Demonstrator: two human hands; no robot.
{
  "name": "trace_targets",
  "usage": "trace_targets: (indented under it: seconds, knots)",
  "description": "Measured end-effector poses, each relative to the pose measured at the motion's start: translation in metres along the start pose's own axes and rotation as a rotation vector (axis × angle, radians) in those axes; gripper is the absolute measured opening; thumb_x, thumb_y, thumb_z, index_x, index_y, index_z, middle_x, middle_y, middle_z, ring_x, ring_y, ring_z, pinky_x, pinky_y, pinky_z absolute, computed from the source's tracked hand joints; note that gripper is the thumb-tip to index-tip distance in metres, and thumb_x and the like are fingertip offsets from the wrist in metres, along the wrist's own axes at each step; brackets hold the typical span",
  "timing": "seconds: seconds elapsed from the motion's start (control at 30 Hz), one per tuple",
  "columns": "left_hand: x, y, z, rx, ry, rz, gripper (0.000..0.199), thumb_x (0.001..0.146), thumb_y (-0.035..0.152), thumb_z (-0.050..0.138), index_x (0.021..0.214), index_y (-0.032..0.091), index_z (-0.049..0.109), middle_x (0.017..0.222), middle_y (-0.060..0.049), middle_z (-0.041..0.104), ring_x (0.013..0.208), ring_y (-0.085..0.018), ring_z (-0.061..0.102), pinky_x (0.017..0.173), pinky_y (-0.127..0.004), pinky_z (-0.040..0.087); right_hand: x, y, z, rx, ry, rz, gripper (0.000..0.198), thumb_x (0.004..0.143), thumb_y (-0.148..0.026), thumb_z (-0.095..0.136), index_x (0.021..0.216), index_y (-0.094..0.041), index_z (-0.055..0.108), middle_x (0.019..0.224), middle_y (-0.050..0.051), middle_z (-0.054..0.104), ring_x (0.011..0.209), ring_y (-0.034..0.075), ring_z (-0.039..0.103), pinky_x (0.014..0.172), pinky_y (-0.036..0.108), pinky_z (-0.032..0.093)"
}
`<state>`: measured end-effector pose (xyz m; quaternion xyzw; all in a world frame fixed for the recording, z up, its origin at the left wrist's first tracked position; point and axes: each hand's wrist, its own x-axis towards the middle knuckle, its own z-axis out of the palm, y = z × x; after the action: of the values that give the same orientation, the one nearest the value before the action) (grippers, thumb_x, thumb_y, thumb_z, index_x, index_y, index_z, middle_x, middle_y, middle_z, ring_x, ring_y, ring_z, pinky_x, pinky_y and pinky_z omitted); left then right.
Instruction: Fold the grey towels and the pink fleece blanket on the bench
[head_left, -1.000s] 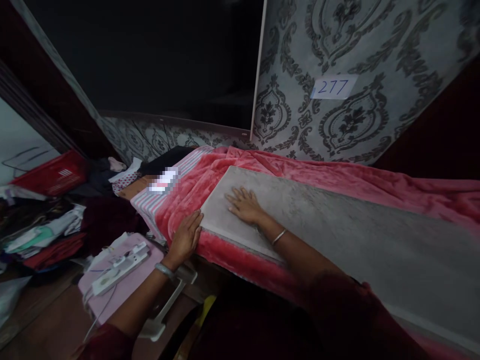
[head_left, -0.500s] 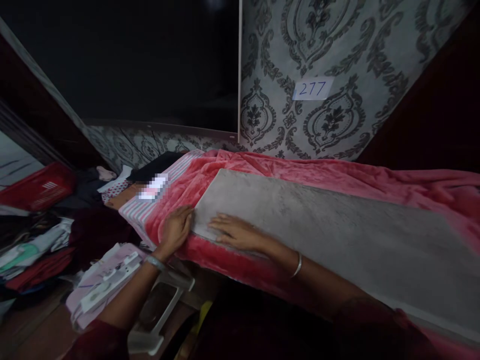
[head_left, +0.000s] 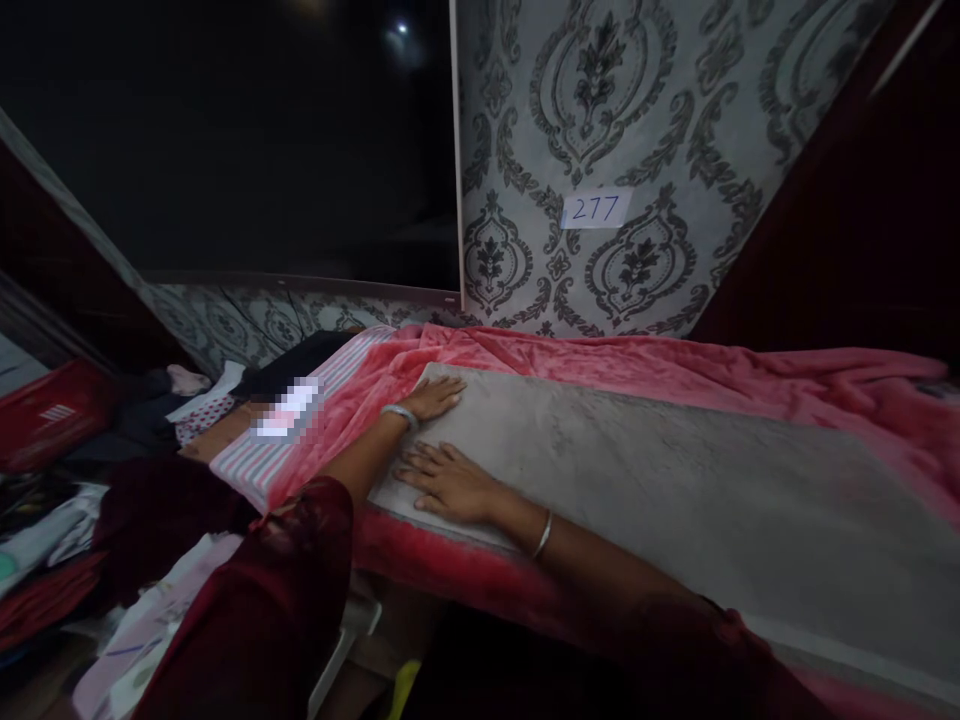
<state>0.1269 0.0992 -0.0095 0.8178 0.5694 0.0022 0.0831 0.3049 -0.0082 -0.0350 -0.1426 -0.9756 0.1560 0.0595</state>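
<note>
A long grey cloth (head_left: pixel 637 470), folded flat into a rectangle, lies over a pink-red blanket (head_left: pixel 600 350). My left hand (head_left: pixel 431 398) rests palm down near its far left corner, fingers stretched to the right. Closer to me, my right hand (head_left: pixel 450 485) lies flat on the same cloth near its left end, fingers spread and pointing left. Neither hand grips anything. Both palms press on the cloth's top surface, and the undersides of the fingers are hidden.
Left of the blanket is a striped cloth (head_left: pixel 255 465) with a pixelated patch. A large dark screen (head_left: pixel 262 140) hangs on the patterned wall (head_left: pixel 592 90), beside a paper marked 277 (head_left: pixel 598 208). Piled clothes (head_left: pixel 52 590) and a red bag (head_left: pixel 52 415) are at far left.
My left hand has moved from the cloth's left edge up and right onto its far left corner. My right hand stays flat near the left end. The view has shifted slightly.
</note>
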Motion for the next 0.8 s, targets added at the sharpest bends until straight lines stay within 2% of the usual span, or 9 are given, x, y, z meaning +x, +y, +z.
trace_targets:
  seconds: [0.1, 0.27, 0.53, 0.6, 0.67, 0.73, 0.8]
  knots:
    - [0.006, -0.015, 0.010, 0.045, 0.003, 0.022, 0.065, 0.102, 0.050, 0.027, 0.161, 0.024, 0.030, 0.170, -0.009, 0.023, 0.159, -0.028, 0.015, 0.125, -0.059, 0.013, -0.003, 0.002, 0.007, 0.006, -0.007, -0.006, 0.059, 0.106, -0.053, 0.037, 0.161, -0.031, 0.034, 0.170, 0.004, 0.024, 0.158, 0.030, 0.012, 0.125, 0.058, 0.014]
    - [0.017, -0.031, 0.013, 0.086, 0.029, 0.054, 0.069, 0.101, 0.057, 0.030, 0.162, 0.025, 0.030, 0.171, -0.010, 0.021, 0.159, -0.029, 0.014, 0.126, -0.058, 0.010, -0.005, -0.001, 0.007, 0.014, -0.003, -0.015, 0.057, 0.106, -0.049, 0.039, 0.160, -0.033, 0.036, 0.170, 0.000, 0.025, 0.158, 0.030, 0.010, 0.126, 0.060, 0.013]
    - [0.025, -0.033, 0.010, 0.125, 0.039, 0.017, 0.068, 0.102, 0.058, 0.029, 0.162, 0.028, 0.029, 0.171, -0.008, 0.024, 0.158, -0.027, 0.018, 0.126, -0.054, 0.017, -0.012, -0.026, 0.017, 0.084, -0.015, -0.035, 0.061, 0.104, -0.047, 0.046, 0.161, -0.029, 0.034, 0.169, 0.003, 0.027, 0.159, 0.029, 0.008, 0.127, 0.058, 0.013]
    - [0.024, -0.033, 0.006, 0.167, 0.033, 0.015, 0.067, 0.102, 0.058, 0.027, 0.162, 0.026, 0.028, 0.170, -0.009, 0.025, 0.158, -0.028, 0.020, 0.124, -0.056, 0.019, -0.023, -0.035, 0.019, 0.129, -0.024, -0.074, 0.061, 0.103, -0.048, 0.049, 0.160, -0.028, 0.037, 0.167, 0.004, 0.032, 0.158, 0.027, 0.011, 0.127, 0.055, 0.015]
    - [0.024, -0.028, -0.001, 0.209, 0.039, 0.009, 0.067, 0.102, 0.058, 0.026, 0.160, 0.025, 0.033, 0.168, -0.011, 0.030, 0.156, -0.029, 0.025, 0.123, -0.059, 0.019, -0.043, -0.038, 0.014, 0.200, -0.015, -0.136, 0.059, 0.104, -0.047, 0.050, 0.159, -0.027, 0.039, 0.164, 0.004, 0.038, 0.157, 0.022, 0.019, 0.127, 0.047, 0.019]
    - [0.025, -0.014, -0.006, 0.225, 0.069, 0.015, 0.067, 0.102, 0.059, 0.025, 0.156, 0.023, 0.041, 0.165, -0.013, 0.037, 0.153, -0.031, 0.030, 0.122, -0.061, 0.018, -0.072, -0.030, 0.000, 0.260, 0.061, -0.150, 0.057, 0.105, -0.044, 0.048, 0.158, -0.027, 0.040, 0.162, 0.004, 0.042, 0.155, 0.018, 0.026, 0.126, 0.039, 0.022]
    - [0.028, 0.012, -0.008, 0.183, 0.096, 0.081, 0.068, 0.102, 0.059, 0.023, 0.155, 0.022, 0.043, 0.164, -0.013, 0.039, 0.153, -0.030, 0.030, 0.123, -0.059, 0.019, -0.106, -0.006, -0.019, 0.263, 0.189, -0.068, 0.055, 0.107, -0.044, 0.044, 0.157, -0.024, 0.042, 0.161, 0.007, 0.044, 0.155, 0.018, 0.026, 0.126, 0.039, 0.023]
